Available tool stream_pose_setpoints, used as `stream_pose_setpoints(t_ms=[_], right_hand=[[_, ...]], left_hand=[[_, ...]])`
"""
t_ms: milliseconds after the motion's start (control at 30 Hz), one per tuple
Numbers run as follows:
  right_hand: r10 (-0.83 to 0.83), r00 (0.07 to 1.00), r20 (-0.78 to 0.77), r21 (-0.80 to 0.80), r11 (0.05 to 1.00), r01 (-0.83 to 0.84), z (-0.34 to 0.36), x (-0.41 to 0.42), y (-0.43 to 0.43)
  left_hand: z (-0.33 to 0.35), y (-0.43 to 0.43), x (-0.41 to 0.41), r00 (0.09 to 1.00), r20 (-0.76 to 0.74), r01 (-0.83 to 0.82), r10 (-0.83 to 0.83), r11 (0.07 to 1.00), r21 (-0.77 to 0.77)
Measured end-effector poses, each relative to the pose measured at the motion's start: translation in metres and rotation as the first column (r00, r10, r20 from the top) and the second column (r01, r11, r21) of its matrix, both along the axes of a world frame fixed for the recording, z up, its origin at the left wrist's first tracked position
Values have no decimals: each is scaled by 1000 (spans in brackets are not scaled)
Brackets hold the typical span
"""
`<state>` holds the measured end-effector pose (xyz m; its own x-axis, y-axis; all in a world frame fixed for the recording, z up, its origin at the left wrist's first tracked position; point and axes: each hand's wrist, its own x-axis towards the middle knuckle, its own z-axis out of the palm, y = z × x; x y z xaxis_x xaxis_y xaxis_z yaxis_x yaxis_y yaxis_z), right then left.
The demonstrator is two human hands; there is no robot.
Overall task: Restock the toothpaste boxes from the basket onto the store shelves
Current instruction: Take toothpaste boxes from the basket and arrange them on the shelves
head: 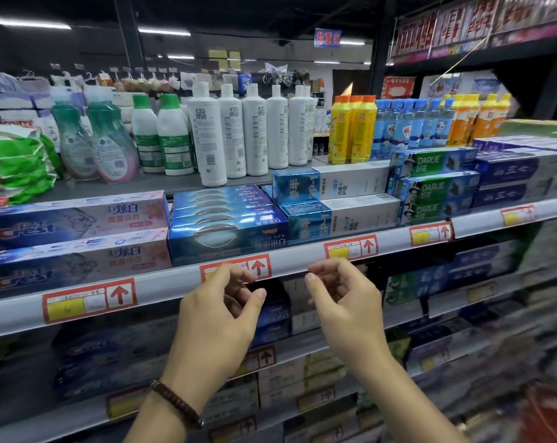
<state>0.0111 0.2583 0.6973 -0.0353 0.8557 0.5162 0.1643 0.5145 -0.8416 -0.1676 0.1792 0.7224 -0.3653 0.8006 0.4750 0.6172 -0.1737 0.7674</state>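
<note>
- Here, the left hand is held in front of the shelf rail, its fingers loosely curled with the thumb and forefinger close together; nothing is gripped in it.
- The right hand is held just beside it at the same height, fingers likewise relaxed and curled, and nothing is held.
- A dark beaded bracelet is worn on the left wrist.
- The toothpaste boxes are found on the shelf above the rail, laid lengthwise in stacks.
- Two Crest boxes are stacked at the left.
- A block of dark blue boxes is set just beside them, directly above the left hand.
- Two SP-1 boxes are stacked next, above the right hand.
- Green Darlie boxes follow, and blue-and-grey boxes are stacked at the far right.
- Red-framed price tags with upward arrows are fixed along the rail.
- White bottles and other coloured bottles are stood behind the boxes.
- More boxes are seen on the lower shelves, too blurred to be read.
- A red shape is seen at the lower right corner; what it is cannot be told.
</note>
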Motion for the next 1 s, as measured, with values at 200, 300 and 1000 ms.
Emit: stream_pose_setpoints(t_ms=[200,300,1000], right_hand=[[-84,996,16,-57,995,85,-15,18,-15],[-120,993,6,-99,988,120,-22,25,-24],[-442,895,55,-291,851,438,-100,109,-108]], left_hand=[[-21,13,17,993,-4,113,-114,992,-61],[-30,20,27,982,-20,187,-190,976,-108],[-102,10,119,857,32,505,-514,827,-247]])
